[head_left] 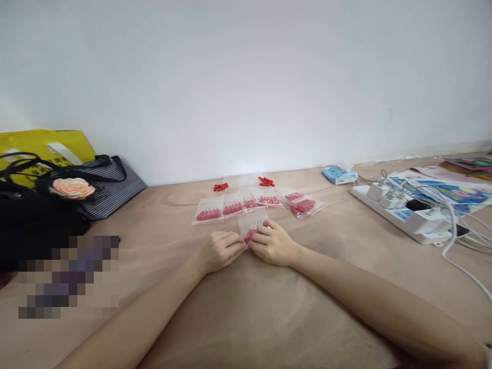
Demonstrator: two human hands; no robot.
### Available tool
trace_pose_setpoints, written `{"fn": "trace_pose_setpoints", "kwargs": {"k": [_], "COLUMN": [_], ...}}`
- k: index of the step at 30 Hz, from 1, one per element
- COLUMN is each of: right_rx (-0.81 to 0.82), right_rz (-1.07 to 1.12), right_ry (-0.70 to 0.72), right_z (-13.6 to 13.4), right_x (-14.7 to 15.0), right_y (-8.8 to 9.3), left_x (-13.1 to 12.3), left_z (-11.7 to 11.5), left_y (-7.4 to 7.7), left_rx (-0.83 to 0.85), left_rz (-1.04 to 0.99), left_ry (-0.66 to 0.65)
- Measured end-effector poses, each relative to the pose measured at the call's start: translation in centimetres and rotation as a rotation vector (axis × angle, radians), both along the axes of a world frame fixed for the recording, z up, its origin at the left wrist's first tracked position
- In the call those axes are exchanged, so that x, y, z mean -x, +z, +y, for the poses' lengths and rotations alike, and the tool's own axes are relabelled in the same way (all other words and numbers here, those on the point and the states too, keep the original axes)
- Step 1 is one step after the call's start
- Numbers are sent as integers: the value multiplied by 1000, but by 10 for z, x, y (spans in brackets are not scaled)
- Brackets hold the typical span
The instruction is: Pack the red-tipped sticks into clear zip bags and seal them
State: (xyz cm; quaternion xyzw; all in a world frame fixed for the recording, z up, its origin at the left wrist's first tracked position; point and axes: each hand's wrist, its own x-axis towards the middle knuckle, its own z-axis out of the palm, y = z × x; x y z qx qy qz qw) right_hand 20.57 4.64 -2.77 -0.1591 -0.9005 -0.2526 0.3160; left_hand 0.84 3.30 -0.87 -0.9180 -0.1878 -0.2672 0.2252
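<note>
Between my two hands lies a small clear zip bag (252, 221) with a few red capsule-like pieces in it. My left hand (223, 251) is closed, fingertips pinching the bag's near left edge. My right hand (274, 243) has its fingers curled over the bag's right side and near edge, hiding part of the red pieces. Just beyond, a row of similar filled zip bags (233, 207) lies flat, and more overlap in a heap (305, 206) at its right. Farther back are two small piles of loose red pieces, a left pile (220, 187) and a right pile (266, 181).
Clear bags (248, 180) lie between the loose piles near the wall. On the right are a blue tissue pack (340, 174), a white power strip (402, 215) with plugs and cables, and printed papers (446, 187). Bags, one striped (103, 187), stand at the left beside a blurred-out object (73, 277).
</note>
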Motion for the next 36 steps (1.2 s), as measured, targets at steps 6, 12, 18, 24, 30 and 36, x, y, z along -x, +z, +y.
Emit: {"fn": "trace_pose_setpoints", "kwargs": {"k": [6, 12, 18, 24, 30, 36], "right_rx": [-83, -79, -7, 290, 421, 337], "right_rz": [-38, -45, -27, 115, 99, 85], "right_ry": [61, 2, -111, -141, -86, -94], "right_z": [2, -3, -1, -6, -7, -6], "right_x": [10, -15, -64, -79, -41, -27], "right_y": [3, 9, 3, 2, 2, -4], "left_x": [0, 4, 11, 19, -3, -10], "left_z": [-3, -6, -4, -3, -8, -10], "left_y": [3, 1, -1, -2, -4, 5], "left_rx": [-15, 33, 77, 280, 1073, 1427], "left_rz": [31, -16, -53, -99, -779, -998], "left_ry": [8, 3, 11, -3, 310, 418]}}
